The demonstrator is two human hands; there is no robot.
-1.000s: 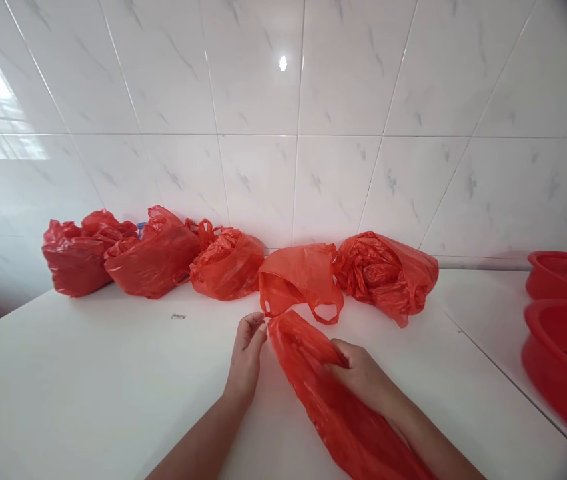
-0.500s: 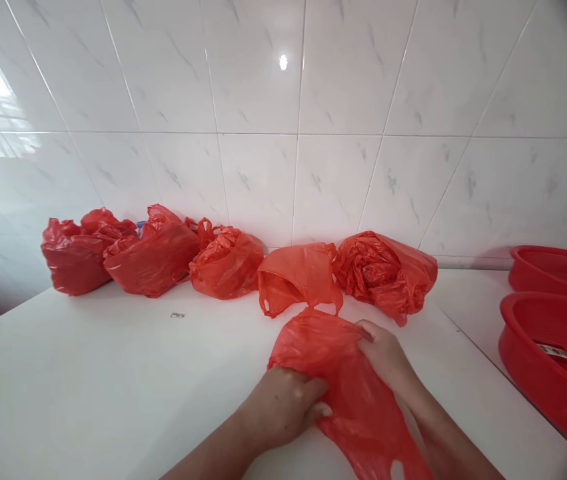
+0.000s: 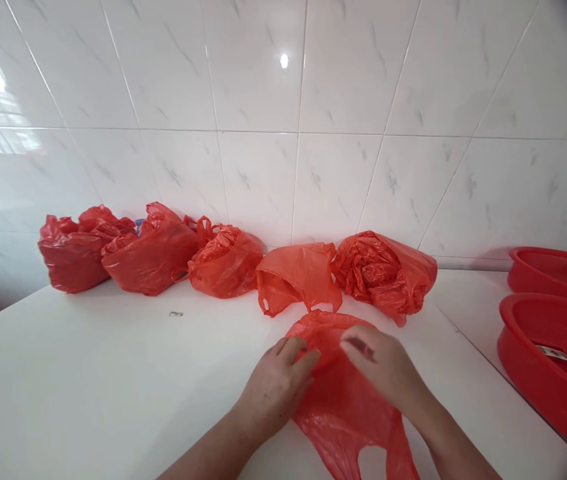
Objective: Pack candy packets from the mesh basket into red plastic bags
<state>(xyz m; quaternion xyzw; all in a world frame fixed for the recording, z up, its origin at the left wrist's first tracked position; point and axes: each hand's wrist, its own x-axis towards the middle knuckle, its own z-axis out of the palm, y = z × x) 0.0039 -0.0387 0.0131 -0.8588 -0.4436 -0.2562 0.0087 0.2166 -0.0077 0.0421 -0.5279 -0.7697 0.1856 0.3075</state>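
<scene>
A thin red plastic carrier bag (image 3: 346, 407) lies flattened on the white table before me, its cut-out handles toward me. My left hand (image 3: 280, 380) is over the bag's left side, with bent fingers apart and the fingertips at the plastic. Above its upper right part is my right hand (image 3: 383, 363), the fingers curled and a gap showing between thumb and fingers. No plastic is seen drawn up into either hand. Just beyond the bag, a loose red bag (image 3: 298, 270) rests with its mouth facing me.
Along the tiled wall (image 3: 258, 173) stand several bulky red bags, including a crumpled bundle (image 3: 388, 273) at right and a filled bag (image 3: 76, 257) at far left. Red plastic basins (image 3: 528, 347) occupy the right side. A small scrap (image 3: 176, 313) lies on the white table (image 3: 113, 373).
My hands have loosened from the bag and shifted over it, the left slightly upward. The bag has settled flatter, its handle end swinging a little left.
</scene>
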